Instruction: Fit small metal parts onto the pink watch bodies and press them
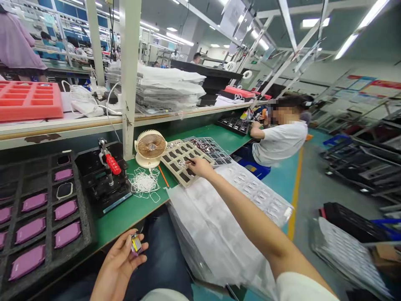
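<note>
My left hand (120, 261) is low at the front of the green bench, its fingers curled round a small purple part (136, 244) with a shiny face. My right hand (200, 166) reaches far out over a beige compartment tray (178, 164), fingers pinched at one of its cells; what they pinch is too small to make out. A black foam tray (44, 211) on the left holds several purple parts. A black press jig (105, 177) with a red handle stands beside it. White rubber loops (144, 182) lie loose on the green mat.
A small beige fan (151, 147) stands behind the loops. A grey tray (211, 149) of small parts lies beyond the beige one. Stacked clear trays in plastic (219, 217) sit to the right. A red tray (28, 100) rests on the shelf. A seated co-worker (278, 140) works further along.
</note>
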A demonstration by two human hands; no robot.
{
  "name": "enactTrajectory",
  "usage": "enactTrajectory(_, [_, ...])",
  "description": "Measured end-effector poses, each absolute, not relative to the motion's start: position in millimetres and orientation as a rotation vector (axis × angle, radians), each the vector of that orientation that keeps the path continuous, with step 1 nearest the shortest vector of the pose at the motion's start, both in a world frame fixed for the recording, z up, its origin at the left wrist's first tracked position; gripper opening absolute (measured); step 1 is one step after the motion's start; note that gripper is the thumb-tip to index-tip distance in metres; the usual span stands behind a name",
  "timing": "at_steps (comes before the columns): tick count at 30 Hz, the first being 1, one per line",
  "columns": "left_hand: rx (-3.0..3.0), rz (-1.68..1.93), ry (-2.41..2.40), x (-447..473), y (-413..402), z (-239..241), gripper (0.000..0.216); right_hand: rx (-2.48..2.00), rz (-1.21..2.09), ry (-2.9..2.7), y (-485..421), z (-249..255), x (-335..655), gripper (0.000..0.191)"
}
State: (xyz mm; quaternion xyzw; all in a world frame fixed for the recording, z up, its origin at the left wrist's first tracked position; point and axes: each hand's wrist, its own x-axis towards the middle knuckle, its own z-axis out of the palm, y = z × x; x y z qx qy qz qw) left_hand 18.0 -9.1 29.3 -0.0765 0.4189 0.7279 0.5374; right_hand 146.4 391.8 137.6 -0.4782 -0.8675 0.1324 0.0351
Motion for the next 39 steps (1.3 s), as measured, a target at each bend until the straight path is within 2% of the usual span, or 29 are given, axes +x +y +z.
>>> enactTrajectory(8, [-0.251, 1.813, 1.066, 25.3, -14.5, 17.8, 0.049, -1.414, 0.423, -2.901, 455.8, 110.3, 121.2, 0.027])
enactTrajectory(12, [-0.252, 1.797, 1.066, 25.6, -9.8, 19.0, 0.050, -1.385, 0.444, -2.794, 460.2, 118.9, 129.6, 0.026])
enactTrajectory(15, [-0.233, 1.801, 1.035, 25.2, -2.7, 24.7, 0.047, -1.357, 0.531, -2.663, 443.3, 131.7, 140.2, 0.033])
enactTrajectory(20, [-0.173, 1.897, 0.931, 25.6, 10.6, 48.2, 0.037, -1.194, 0.927, -2.533, 342.7, 134.6, 155.3, 0.057])
enactTrajectory(21, [-0.147, 1.917, 0.915, 25.5, 13.2, 52.9, 0.035, -1.117, 1.079, -2.511, 313.4, 131.3, 157.5, 0.059])
enactTrajectory(25, [-0.066, 1.976, 0.901, 24.8, 19.3, 62.4, 0.032, -0.810, 2.101, -2.103, 199.0, 112.7, 160.6, 0.053])
enactTrajectory(27, [-0.054, 2.021, 0.905, 25.1, 17.8, 62.6, 0.030, -0.831, 2.342, -1.890, 156.7, 102.4, 156.1, 0.052])
enactTrajectory(34, [-0.024, 2.211, 0.960, 30.4, 2.3, 62.0, 0.019, -0.836, 2.570, -1.373, 100.4, 76.4, 127.7, 0.053])
enactTrajectory(39, [0.034, 2.308, 0.983, 35.0, -3.0, 63.8, 0.020, -0.830, 2.591, -1.232, 88.2, 68.5, 119.9, 0.052])
